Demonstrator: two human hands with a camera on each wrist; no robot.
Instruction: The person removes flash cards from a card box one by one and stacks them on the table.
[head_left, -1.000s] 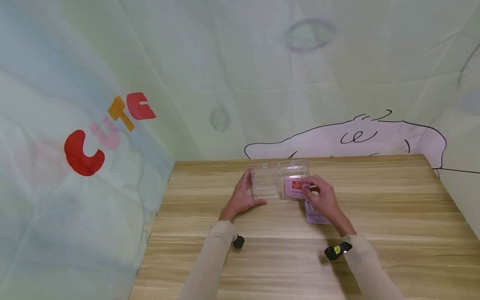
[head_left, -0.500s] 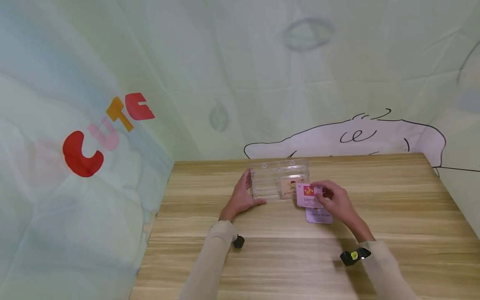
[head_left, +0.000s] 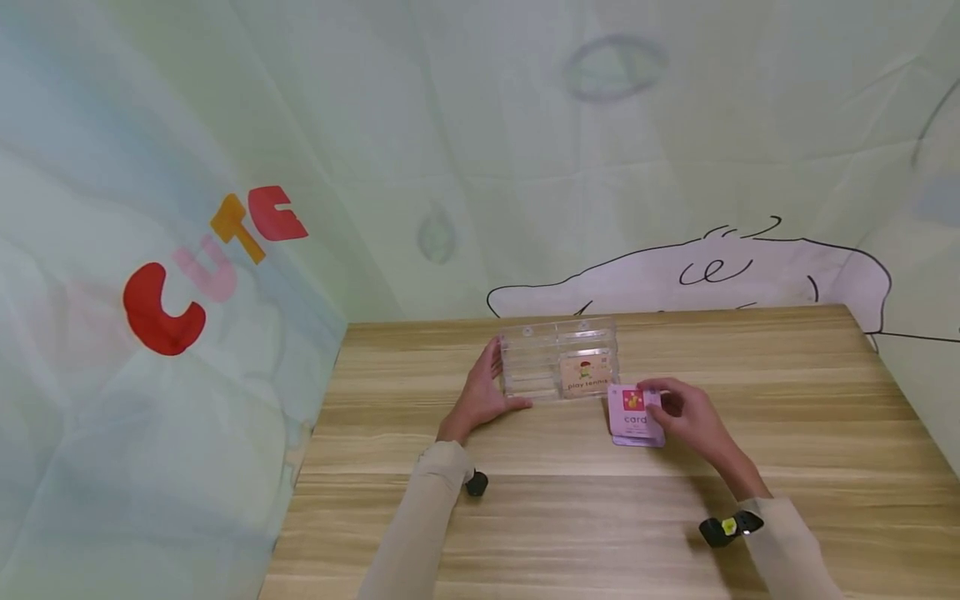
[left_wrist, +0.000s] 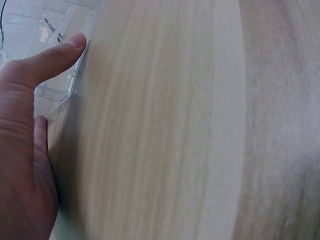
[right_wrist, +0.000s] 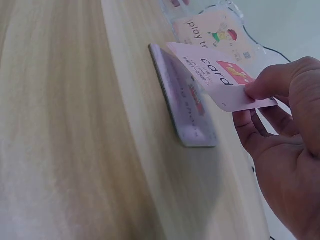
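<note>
Right hand (head_left: 693, 417): pinches pink "card" flashcard (head_left: 630, 415) just over purple flashcard (right_wrist: 182, 107)
Left hand (head_left: 482, 396): well apart, clasps clear rack (head_left: 528, 371) at left side

Tilted pink card (right_wrist: 216, 77) above apparent purple stack (right_wrist: 182, 102)

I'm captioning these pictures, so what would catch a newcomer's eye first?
Probably the bright CUTE lettering on the backdrop, at the left of the head view. Next, the pink "card" flashcard pinched by the right hand, above a purple flashcard. Then the peach "play tennis" flashcard in the lower right of the clear plastic rack held by the left hand.
</note>
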